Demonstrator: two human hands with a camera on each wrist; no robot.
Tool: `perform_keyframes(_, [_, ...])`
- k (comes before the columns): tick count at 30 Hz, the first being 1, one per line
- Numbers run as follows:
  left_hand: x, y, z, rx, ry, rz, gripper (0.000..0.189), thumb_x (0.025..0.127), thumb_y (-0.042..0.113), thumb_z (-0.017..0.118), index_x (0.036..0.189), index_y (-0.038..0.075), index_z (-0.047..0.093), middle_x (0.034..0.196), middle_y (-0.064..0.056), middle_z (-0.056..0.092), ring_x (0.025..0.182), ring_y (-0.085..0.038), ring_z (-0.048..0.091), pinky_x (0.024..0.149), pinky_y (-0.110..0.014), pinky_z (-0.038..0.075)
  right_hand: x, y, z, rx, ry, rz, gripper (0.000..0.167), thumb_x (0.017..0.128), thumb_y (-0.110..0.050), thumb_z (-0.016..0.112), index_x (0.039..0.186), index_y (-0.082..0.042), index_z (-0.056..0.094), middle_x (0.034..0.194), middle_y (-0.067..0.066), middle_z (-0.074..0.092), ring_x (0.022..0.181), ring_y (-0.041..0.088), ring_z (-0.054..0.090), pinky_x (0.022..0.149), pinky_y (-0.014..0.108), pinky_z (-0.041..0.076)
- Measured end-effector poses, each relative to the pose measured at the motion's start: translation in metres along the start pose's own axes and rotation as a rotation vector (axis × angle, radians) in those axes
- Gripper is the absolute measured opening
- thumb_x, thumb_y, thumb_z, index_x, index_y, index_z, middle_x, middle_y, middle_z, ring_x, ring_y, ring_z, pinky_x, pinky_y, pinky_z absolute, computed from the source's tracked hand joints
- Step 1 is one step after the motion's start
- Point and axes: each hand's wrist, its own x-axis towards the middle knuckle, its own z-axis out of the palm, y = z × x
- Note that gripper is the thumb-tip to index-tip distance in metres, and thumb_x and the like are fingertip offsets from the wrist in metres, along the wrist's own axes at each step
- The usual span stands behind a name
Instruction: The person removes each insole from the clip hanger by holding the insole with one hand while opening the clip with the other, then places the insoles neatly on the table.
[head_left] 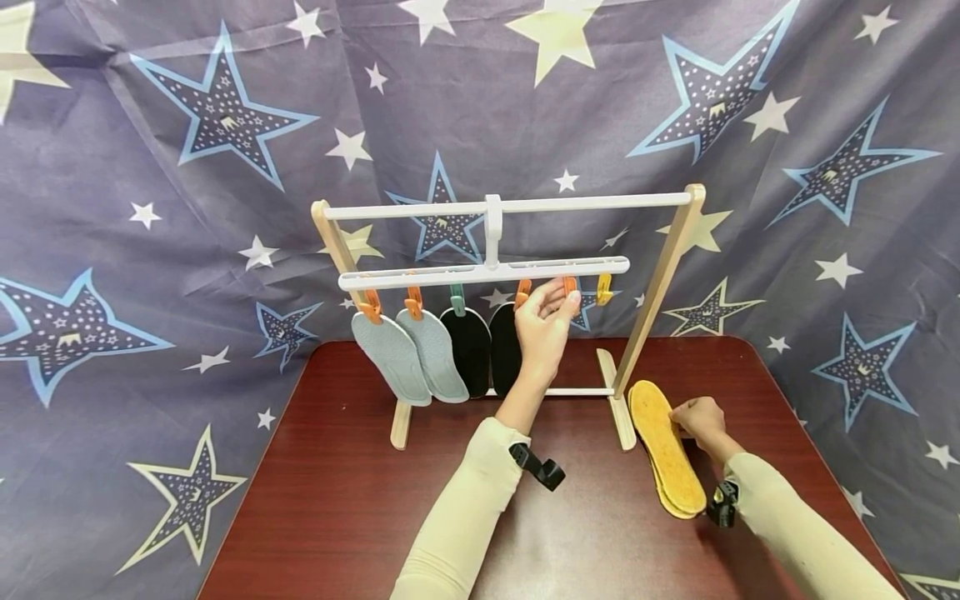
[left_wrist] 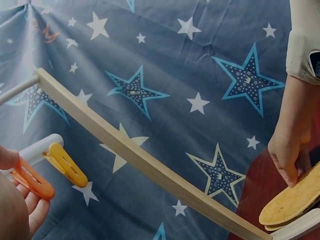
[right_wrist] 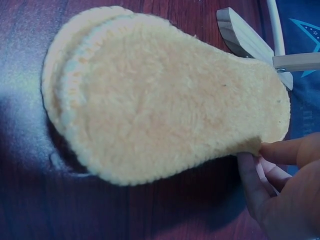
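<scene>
My left hand [head_left: 546, 329] is raised to the white hanger bar [head_left: 420, 276] and pinches an orange clip [left_wrist: 33, 179], the second from the bar's right end. A yellow clip [head_left: 604, 289] hangs just right of it with nothing in it. At the table's right side my right hand [head_left: 701, 419] pinches the edge of the upper of two stacked yellow fuzzy insoles [right_wrist: 165, 100], thumb on one face and fingers on the other. Two grey insoles [head_left: 392, 358] and two black insoles [head_left: 467, 354] hang from clips left of my left hand, which partly covers one black insole.
A wooden stand [head_left: 663, 283] with a white top rail [head_left: 592, 202] carries the hanger by its hook. The stand's right foot [head_left: 617, 404] lies close to the yellow insoles. Behind the reddish-brown table [head_left: 330, 500] hangs a star-patterned cloth [head_left: 480, 100].
</scene>
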Motion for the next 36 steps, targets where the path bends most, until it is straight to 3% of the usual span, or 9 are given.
perform_keyframes(9, [-0.0010, -0.0002, 0.0035, 0.002, -0.026, 0.029, 0.032, 0.090, 0.001, 0.072, 0.121, -0.008, 0.069, 0.111, -0.028, 0.071, 0.095, -0.023, 0.071, 0.086, -0.025, 0.061, -0.0001, -0.0011, -0.0002, 0.010, -0.007, 0.010, 0.021, 0.087, -0.001, 0.061, 0.090, 0.017, 0.070, 0.065, 0.006, 0.069, 0.056, 0.011, 0.066, 0.057, 0.034, 0.063])
perform_keyframes(18, [-0.0002, -0.0012, 0.0050, 0.014, -0.056, 0.060, 0.032, 0.092, 0.002, 0.072, 0.122, -0.007, 0.068, 0.113, -0.029, 0.071, 0.102, -0.038, 0.070, 0.091, -0.030, 0.061, -0.0005, -0.0002, 0.0008, 0.013, 0.000, 0.011, 0.021, 0.089, -0.001, 0.061, 0.093, 0.017, 0.070, 0.066, 0.005, 0.069, 0.058, 0.010, 0.065, 0.058, 0.034, 0.064])
perform_keyframes(28, [-0.0008, 0.0015, 0.0032, 0.049, -0.080, 0.076, 0.031, 0.092, 0.002, 0.071, 0.122, -0.007, 0.068, 0.114, -0.027, 0.072, 0.103, -0.033, 0.072, 0.089, -0.026, 0.061, 0.0000, 0.0007, 0.0025, 0.031, 0.015, 0.001, 0.020, 0.088, -0.001, 0.060, 0.091, 0.017, 0.070, 0.065, 0.005, 0.069, 0.057, 0.009, 0.064, 0.059, 0.035, 0.064])
perform_keyframes(36, [-0.0010, 0.0014, 0.0035, 0.048, -0.101, 0.082, 0.032, 0.093, 0.002, 0.070, 0.124, -0.008, 0.067, 0.115, -0.028, 0.071, 0.105, -0.038, 0.070, 0.091, -0.033, 0.061, -0.0002, 0.0009, 0.0024, 0.049, 0.012, -0.006, 0.021, 0.088, 0.001, 0.060, 0.093, 0.019, 0.068, 0.067, 0.007, 0.069, 0.059, 0.009, 0.064, 0.061, 0.037, 0.064])
